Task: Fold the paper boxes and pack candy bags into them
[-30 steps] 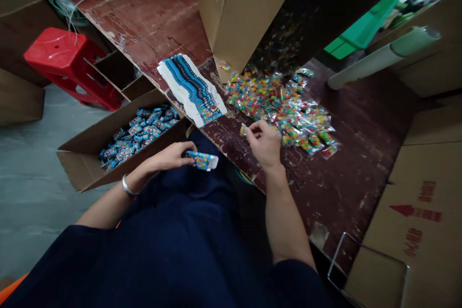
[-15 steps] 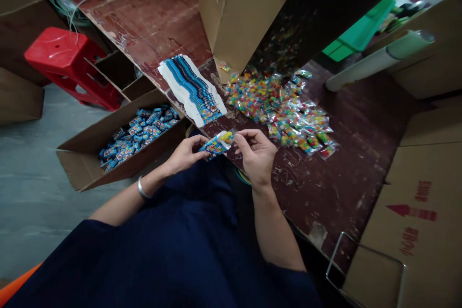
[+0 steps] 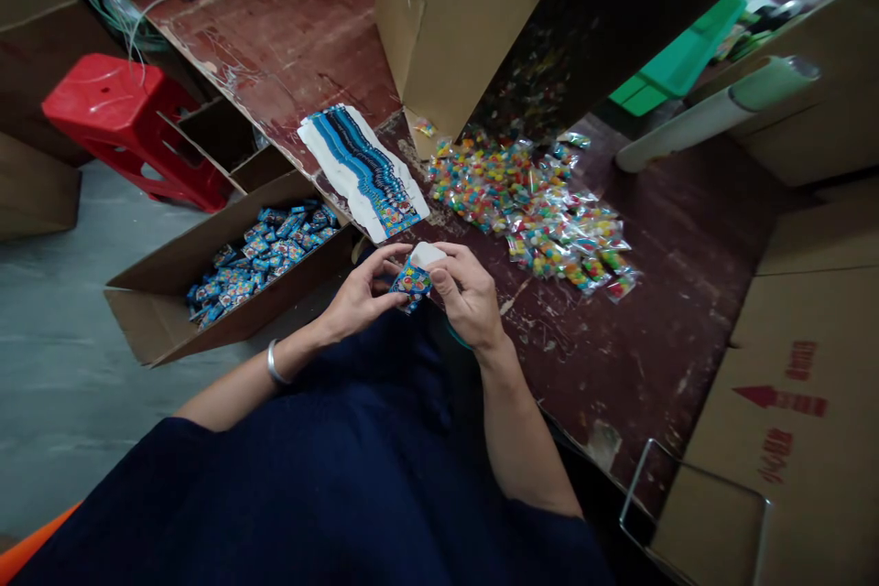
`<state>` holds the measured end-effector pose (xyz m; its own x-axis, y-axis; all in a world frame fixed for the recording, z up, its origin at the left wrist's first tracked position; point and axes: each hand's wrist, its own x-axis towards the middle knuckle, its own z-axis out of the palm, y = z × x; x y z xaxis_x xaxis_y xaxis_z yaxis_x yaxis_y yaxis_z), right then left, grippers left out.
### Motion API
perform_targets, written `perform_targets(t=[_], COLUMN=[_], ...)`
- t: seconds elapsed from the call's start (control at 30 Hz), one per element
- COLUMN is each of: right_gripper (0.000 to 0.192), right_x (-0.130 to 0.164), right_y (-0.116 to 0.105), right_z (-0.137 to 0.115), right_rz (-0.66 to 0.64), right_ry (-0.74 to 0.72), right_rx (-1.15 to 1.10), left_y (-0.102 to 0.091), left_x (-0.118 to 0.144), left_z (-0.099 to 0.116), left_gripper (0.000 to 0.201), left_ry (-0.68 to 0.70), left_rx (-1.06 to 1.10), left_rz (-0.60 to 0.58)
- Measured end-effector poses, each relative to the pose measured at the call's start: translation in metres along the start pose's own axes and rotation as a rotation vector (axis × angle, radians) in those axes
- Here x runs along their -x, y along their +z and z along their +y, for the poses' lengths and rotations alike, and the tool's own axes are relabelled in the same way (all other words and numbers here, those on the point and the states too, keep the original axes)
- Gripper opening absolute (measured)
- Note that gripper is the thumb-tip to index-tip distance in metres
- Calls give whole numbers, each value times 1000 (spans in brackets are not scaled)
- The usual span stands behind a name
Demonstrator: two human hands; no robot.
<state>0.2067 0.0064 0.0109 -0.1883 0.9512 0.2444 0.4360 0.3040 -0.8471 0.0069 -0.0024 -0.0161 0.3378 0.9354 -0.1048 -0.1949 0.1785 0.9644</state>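
A small blue printed candy box (image 3: 414,282) is between my hands, its white end flap (image 3: 427,255) standing up. My left hand (image 3: 363,295) grips the box's left side with thumb and fingers. On the other side, my right hand (image 3: 468,291) holds the box at the flap end, thumb bent against it. Beyond my hands lies a fanned row of flat blue-and-white boxes (image 3: 363,169). To the right is a heap of clear bags of coloured candies (image 3: 536,211). Any candy bag inside the held box is hidden.
At left, an open carton (image 3: 147,325) contains many filled-looking blue boxes (image 3: 261,252). A red stool (image 3: 116,110) stands behind it. A tall cardboard box (image 3: 453,18) rests on the red-brown table (image 3: 288,27). A wire frame (image 3: 693,467) and large carton (image 3: 803,348) are at right.
The yellow candy bag that my right hand held at the box's opening is out of sight now. My right hand has moved left onto the box, and the white flap shows upright.
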Motion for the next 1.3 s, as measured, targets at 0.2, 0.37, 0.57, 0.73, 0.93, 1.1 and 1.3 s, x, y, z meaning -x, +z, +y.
perform_targets(t=[0.2,0.37,0.57,0.73,0.93,1.1,1.3], right_gripper=[42,20,16,26,28,26,31], right_x=[15,20,12,6,-8,-11,-13], right_y=[23,39,44,43,23,17,17], right_z=[8,9,2,-6,-9,-5,3], right_rz=[138,228,324,291,99,70,71], right_ry=[194,150,17,101,310,358,406], right_rx=[-321,-210,-163,-311,-390,-395,-435], left_y=[1,6,7,3,-4,-9,-11], left_x=[-2,-2,-3,0,5,4,1], left_z=[9,3,1,4,8,10,12], left_gripper=[53,53,59,62,54,62,67], left_ry=[23,-35,0,-32,8,36,25], left_rx=[5,102,143,147,-87,-149,-140], left_rz=[-34,-37,43,55,47,-50,-129])
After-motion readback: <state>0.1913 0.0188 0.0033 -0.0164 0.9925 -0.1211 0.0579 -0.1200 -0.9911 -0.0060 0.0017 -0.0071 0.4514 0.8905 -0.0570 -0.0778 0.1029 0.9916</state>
